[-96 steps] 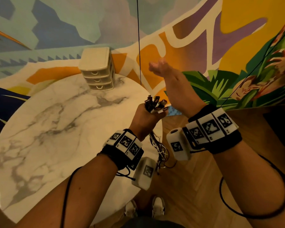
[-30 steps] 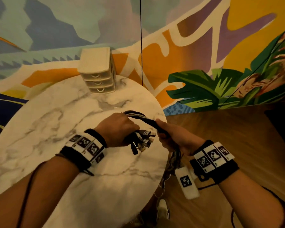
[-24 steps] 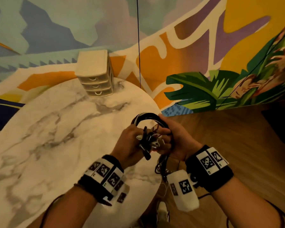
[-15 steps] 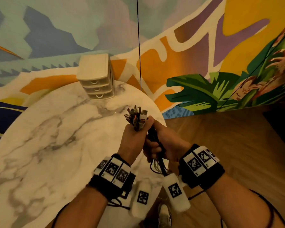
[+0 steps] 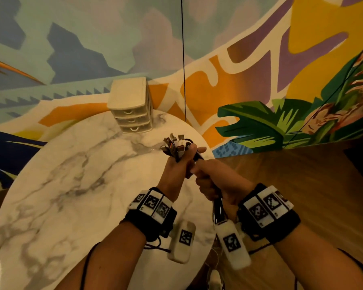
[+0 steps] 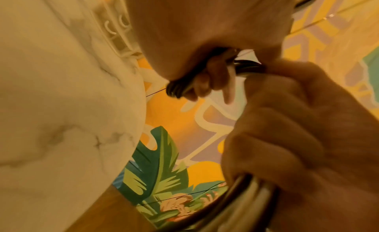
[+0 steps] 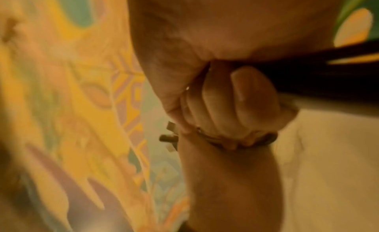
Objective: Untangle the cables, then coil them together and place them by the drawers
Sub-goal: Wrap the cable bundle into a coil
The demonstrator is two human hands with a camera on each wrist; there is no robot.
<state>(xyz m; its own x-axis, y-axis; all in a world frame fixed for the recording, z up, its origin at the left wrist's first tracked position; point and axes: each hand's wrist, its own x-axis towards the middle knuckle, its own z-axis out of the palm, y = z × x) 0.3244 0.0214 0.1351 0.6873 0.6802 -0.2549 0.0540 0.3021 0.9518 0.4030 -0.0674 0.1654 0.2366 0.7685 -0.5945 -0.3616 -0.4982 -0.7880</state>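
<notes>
Left hand (image 5: 177, 164) grips cables (image 5: 175, 144) below plugs; right hand (image 5: 211, 176) grips trailing bundle. We advise even loops, steady tension.

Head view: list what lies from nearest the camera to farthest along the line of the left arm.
Left wrist camera → left hand gripping the cables → connector ends sticking up from the fist → drawers → painted wall.
</notes>
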